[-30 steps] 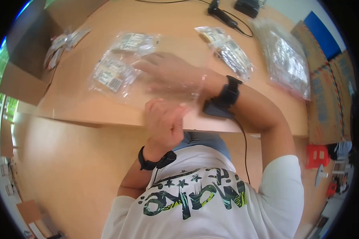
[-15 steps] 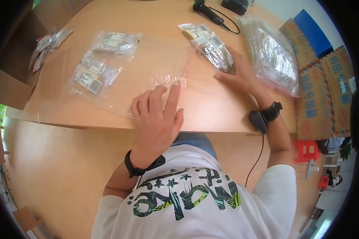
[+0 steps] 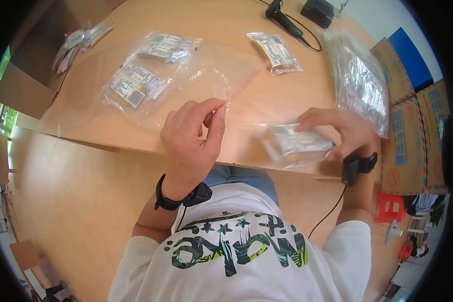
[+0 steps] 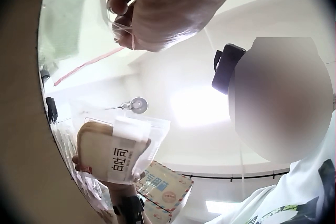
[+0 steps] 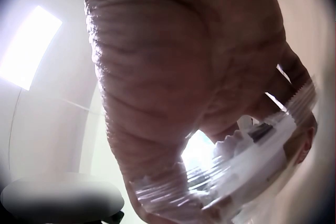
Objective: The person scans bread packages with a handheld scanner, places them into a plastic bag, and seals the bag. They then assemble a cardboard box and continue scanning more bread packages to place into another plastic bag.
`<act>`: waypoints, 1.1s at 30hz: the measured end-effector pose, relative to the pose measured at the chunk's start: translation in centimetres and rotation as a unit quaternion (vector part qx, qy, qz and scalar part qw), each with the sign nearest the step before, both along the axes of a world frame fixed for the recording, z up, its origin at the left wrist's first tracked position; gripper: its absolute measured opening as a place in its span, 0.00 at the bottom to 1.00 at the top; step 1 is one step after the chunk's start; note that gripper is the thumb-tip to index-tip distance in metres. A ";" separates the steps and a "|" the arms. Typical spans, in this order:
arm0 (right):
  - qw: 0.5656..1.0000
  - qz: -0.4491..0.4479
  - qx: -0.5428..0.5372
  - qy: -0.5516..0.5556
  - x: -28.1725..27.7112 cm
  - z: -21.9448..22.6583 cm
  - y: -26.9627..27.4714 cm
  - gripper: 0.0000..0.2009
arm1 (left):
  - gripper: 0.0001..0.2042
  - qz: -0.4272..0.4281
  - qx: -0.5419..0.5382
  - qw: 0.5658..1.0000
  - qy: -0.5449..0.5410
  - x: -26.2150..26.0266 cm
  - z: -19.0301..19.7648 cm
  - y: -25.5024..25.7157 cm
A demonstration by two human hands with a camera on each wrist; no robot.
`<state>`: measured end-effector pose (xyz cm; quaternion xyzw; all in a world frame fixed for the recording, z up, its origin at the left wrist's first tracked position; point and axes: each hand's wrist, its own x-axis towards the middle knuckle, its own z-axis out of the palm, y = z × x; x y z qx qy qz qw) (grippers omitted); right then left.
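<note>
My left hand point(image 3: 191, 131) pinches the open edge of a large clear plastic bag point(image 3: 201, 75) that lies flat on the table, a red strip along that edge. Two bread packets with printed labels, one point(image 3: 166, 48) behind the other point(image 3: 133, 83), lie within the bag's outline at its far left end. To the right, my right hand point(image 3: 342, 131) grips another clear-wrapped packet of sliced bread point(image 3: 292, 143) over the table's front edge, blurred in the head view. The left wrist view shows its bread slices point(image 4: 94, 145) and white label. One more bread packet point(image 3: 274, 53) lies beyond the bag's edge.
A stack of clear plastic bags point(image 3: 357, 75) lies at the right, beside a printed cardboard box point(image 3: 402, 141). At the back are a black handheld scanner point(image 3: 284, 20) and a black device point(image 3: 317, 12). An open cardboard box point(image 3: 27, 90) stands left, near several wrapped items point(image 3: 75, 48).
The right hand reached from over the bag to the packets at the right, took one and brought it toward the front edge. The left hand went from lying spread on the bag to pinching its edge.
</note>
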<state>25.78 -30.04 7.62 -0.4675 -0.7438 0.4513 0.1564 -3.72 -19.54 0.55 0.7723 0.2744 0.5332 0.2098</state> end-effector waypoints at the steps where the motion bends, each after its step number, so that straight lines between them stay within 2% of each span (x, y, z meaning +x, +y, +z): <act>1: 0.999 -0.007 0.035 -0.004 -1.6 -0.2 0.4 0.34 | 0.08 -0.002 0.005 1.000 -0.004 0.1 0.2 0.0; 5: 0.970 -0.089 0.211 -0.084 -6.4 -1.3 2.4 0.31 | 0.08 0.018 0.053 0.998 0.033 -0.1 0.7 -0.2; 8: 0.904 -0.153 0.362 -0.167 -8.3 -2.5 5.0 0.28 | 0.08 0.040 0.107 0.991 0.068 -0.6 0.8 -0.1; 9: 0.902 -0.154 0.360 -0.184 -8.9 -2.6 5.8 0.26 | 0.08 0.034 0.122 0.989 0.078 -0.7 0.8 -0.1; 12: 0.896 -0.206 0.347 -0.185 -9.8 -4.7 8.1 0.28 | 0.09 0.013 0.149 0.984 0.099 -0.7 0.6 -0.3; 15: 0.832 -0.198 0.458 -0.244 -10.6 -6.7 10.7 0.28 | 0.09 -0.016 0.144 0.984 0.102 -0.3 0.3 -0.8; 18: 0.815 -0.249 0.448 -0.268 -11.1 -7.0 12.6 0.31 | 0.09 -0.031 0.144 0.985 0.088 0.2 0.0 -1.3; 21: 0.829 -0.220 0.454 -0.240 -10.1 -8.1 13.2 0.31 | 0.09 -0.037 0.137 0.986 0.093 -0.2 -0.6 -1.4; 24: 0.866 -0.203 0.410 -0.202 -9.2 -7.8 12.4 0.31 | 0.09 -0.045 0.122 0.987 0.090 -0.6 -1.1 -1.2; 27: 0.878 -0.152 0.391 -0.232 -8.1 -5.5 10.3 0.27 | 0.12 -0.060 0.108 0.988 0.091 -1.1 -1.5 -1.0; 30: 0.936 -0.148 0.223 -0.227 -5.1 -3.6 7.8 0.28 | 0.19 -0.075 0.106 0.984 0.120 -1.8 -1.6 -0.7; 33: 0.896 -0.320 0.025 -0.307 -2.1 -1.8 7.6 0.26 | 0.25 -0.097 0.079 0.978 0.169 -1.9 -1.2 -1.5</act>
